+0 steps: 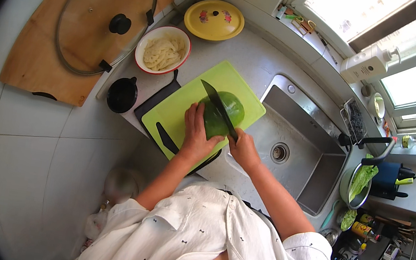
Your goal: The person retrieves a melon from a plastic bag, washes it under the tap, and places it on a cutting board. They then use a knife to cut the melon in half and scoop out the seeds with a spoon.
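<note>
A large, glossy green melon or gourd (pixel 234 107) rests on a lime-green cutting board (pixel 220 76). My left hand (pixel 196 132) grips its near left side, fingers spread along the rind and thumb at the near edge. In my right hand (pixel 244 150) is the handle of a dark-bladed kitchen knife (pixel 218 103). The blade lies across the top of the melon, its tip pointing away to the left. Whether the edge has entered the rind, I cannot tell. A black board (pixel 154 100) sticks out from beneath the green one.
Right of the board is a steel sink (pixel 314 162). A bowl of pale slices (pixel 140 60), a black cup (pixel 121 95) and a yellow lidded dish (pixel 222 31) stand left and behind. A glass lid (pixel 84 43) leans on a wooden board (pixel 32 63). A knife block (pixel 383 184) stands far right.
</note>
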The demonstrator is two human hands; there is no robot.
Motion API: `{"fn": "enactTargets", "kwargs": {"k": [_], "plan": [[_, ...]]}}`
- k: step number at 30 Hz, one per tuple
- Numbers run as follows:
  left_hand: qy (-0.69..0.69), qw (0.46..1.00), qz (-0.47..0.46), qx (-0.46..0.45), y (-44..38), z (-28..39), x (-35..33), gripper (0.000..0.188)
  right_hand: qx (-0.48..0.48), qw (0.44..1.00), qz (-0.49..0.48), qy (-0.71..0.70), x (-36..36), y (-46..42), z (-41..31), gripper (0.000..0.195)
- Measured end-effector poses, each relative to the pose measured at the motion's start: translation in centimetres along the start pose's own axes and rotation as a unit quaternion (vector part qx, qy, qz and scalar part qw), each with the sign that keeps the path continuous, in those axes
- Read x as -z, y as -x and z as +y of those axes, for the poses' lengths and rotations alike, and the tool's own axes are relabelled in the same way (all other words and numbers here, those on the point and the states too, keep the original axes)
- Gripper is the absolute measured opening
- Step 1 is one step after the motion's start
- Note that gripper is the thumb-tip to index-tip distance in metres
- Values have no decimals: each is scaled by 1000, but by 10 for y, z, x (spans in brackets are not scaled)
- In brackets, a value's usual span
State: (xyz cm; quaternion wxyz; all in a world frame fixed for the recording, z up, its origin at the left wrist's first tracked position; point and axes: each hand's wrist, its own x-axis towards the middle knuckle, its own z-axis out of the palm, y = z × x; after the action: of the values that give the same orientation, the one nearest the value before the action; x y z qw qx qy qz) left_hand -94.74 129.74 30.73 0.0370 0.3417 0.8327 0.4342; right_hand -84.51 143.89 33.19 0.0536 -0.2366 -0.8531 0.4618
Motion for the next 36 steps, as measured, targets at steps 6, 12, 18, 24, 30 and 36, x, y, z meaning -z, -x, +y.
{"fn": "enactTargets", "kwargs": {"k": [6, 12, 18, 24, 30, 36], "plan": [[-34, 999, -22, 32, -22, 4, 7, 111, -11, 993, -92, 70, 11, -19, -32, 16], [-25, 999, 23, 26, -18, -11, -11, 107, 46, 993, -79, 74, 22, -28, -56, 13], [-24, 1000, 17, 0, -11, -3, -9, 112, 9, 982, -159, 105, 45, -9, -63, 15], [-9, 999, -18, 25, -10, 3, 6, 114, -35, 991, -126, -7, 53, 22, -84, 22], [-15, 998, -54, 28, -18, 16, 7, 113, -57, 992, -84, 78, 60, 34, -74, 23], [-26, 998, -37, 32, -19, -5, -3, 120, -33, 989, -86, 113, 41, 3, -51, 21]]}}
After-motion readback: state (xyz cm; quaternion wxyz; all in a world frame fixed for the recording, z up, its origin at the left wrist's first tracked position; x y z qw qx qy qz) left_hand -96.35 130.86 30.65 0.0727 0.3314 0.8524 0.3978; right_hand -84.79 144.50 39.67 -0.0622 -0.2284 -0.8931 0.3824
